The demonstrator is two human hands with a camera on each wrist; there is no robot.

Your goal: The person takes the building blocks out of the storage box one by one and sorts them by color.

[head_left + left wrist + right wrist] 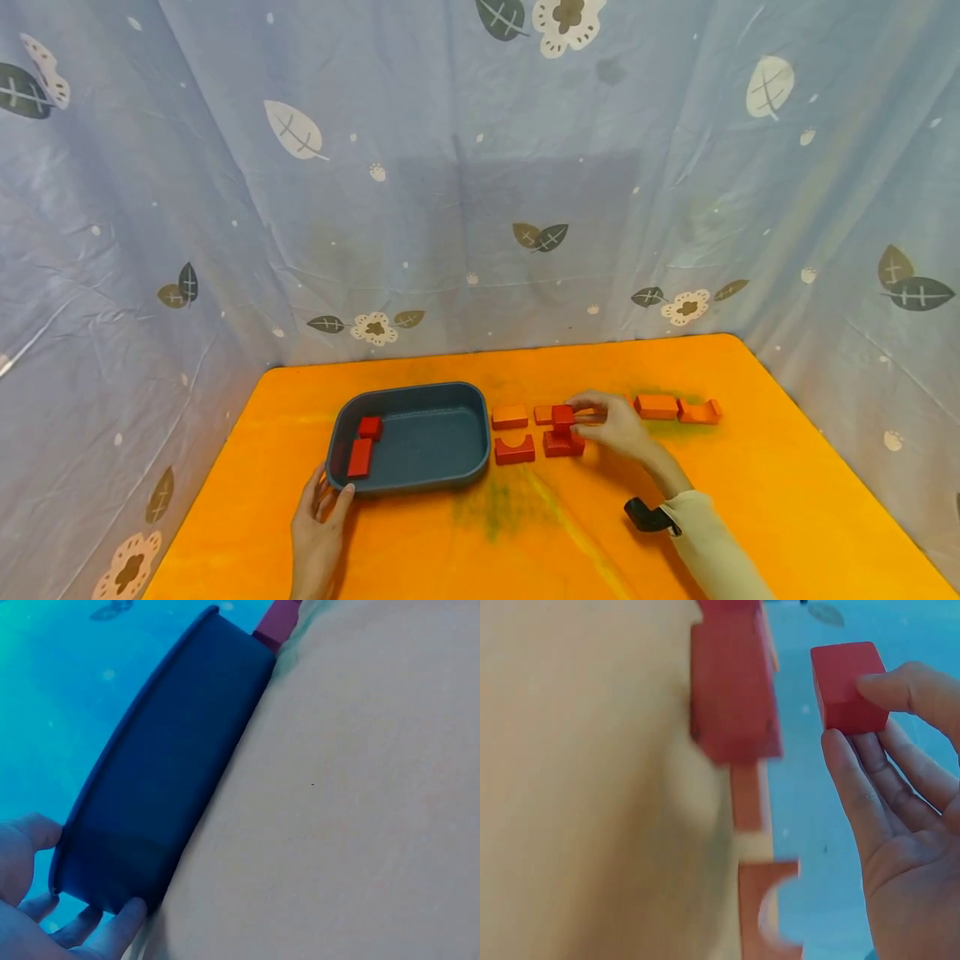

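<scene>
My right hand (618,425) pinches a red block (842,682) between thumb and fingertips, and the right wrist view shows it raised off the table. Near it on the table is another red block (558,444), partly covered by the held one in the head view. My left hand (318,525) grips the near left corner of a dark blue tray (408,483), thumb and fingers spread around its outer wall. Inside the tray, a small red block (371,427) and a longer red block (361,457) lie along the left side.
Right of the tray lie a red arch-cut block (514,452), an orange block (510,417) and a small orange block (543,415). Farther right sit another orange block (656,407) and an orange block with a curved cutout (699,412). A patterned curtain (480,200) encloses the yellow table (420,550).
</scene>
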